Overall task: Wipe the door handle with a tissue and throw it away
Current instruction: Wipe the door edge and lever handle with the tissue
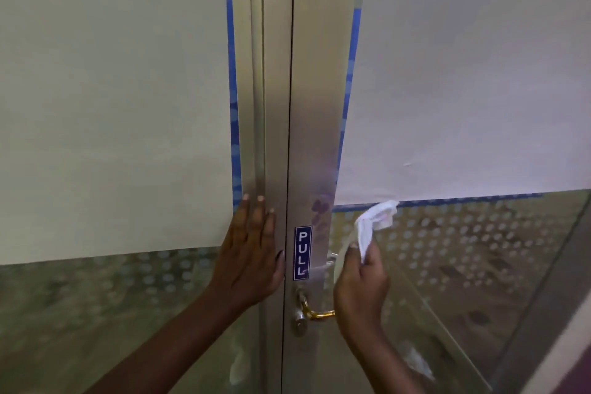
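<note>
- The right hand (pixel 359 291) with the tissue (pixel 372 229) covers most of the door handle (pixel 331 261).
- The padlock (pixel 300 317) hangs just below the handle.
- The left hand (pixel 249 253) lies flat on the frame (pixel 275 105), beside the handle.

head view, close, facing door (pixel 315 112)

Left hand (pixel 248 253) flat, right hand (pixel 361 288) clenched

The metal door frame (pixel 311 137) carries a blue PULL sticker (pixel 302 253); a silver handle (pixel 331 261) sits just right of it; below hangs a padlock (pixel 300 323) with gold shackle.
</note>
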### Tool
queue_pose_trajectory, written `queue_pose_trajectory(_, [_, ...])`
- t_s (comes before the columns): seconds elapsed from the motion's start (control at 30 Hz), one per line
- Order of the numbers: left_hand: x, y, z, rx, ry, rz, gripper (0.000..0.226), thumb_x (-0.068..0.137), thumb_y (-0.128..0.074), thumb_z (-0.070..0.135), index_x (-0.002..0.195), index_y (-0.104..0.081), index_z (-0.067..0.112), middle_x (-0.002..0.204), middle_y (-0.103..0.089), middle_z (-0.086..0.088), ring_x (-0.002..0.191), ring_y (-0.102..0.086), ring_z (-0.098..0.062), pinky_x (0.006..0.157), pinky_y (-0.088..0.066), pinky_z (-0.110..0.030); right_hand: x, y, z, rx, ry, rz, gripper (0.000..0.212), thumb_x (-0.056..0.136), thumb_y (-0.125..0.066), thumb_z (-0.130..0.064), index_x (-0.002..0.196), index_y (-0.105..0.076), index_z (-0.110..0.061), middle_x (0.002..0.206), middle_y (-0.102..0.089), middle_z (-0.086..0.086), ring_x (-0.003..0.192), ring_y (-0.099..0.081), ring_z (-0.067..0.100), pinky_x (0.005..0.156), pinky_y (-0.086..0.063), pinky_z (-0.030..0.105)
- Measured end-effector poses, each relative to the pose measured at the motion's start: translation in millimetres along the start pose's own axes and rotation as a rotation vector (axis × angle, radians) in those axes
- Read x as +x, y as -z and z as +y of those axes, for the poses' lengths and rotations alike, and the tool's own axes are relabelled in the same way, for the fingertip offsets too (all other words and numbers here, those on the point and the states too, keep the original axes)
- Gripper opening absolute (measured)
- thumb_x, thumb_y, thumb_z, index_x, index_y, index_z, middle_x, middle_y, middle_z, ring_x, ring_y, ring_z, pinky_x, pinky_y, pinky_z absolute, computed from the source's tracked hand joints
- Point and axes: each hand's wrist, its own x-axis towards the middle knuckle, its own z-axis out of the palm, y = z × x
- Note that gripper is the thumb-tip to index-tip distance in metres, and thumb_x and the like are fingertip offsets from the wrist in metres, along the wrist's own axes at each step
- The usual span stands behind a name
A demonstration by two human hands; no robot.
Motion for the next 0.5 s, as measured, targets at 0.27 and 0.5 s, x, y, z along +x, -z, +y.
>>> queue_pose_trajectory(0.27, [22,-35,-2,0.064,-0.039,0.055,0.085,0.085,-0.041,0.038,0.151,-0.010,-0.006,0.161,-0.005,-0.024,0.151,-0.001,-0.036,0.124,0.002,-0.043,41,-59,40,-0.268,0.763,-0.232,0.074,0.084,-0.035,0.007,0.150,-0.002,-0.005,0.158,-0.009,0.010,0.145,-0.008,0.027,0.113,-0.026,0.045])
queue_pose_trajectory(0.5, [24,-55,-4,0.106,-0.068,0.149,0.087,0.082,-0.042,0.035,0.150,-0.008,-0.008,0.162,0.004,-0.024,0.151,-0.001,-0.037,0.124,-0.001,-0.046,87,-57,83,-0.601,1.230,-0.351,0.061,0.093,-0.033,0.001,0.147,-0.007,0.003,0.159,0.004,0.019,0.144,-0.009,0.037,0.117,-0.015,0.052])
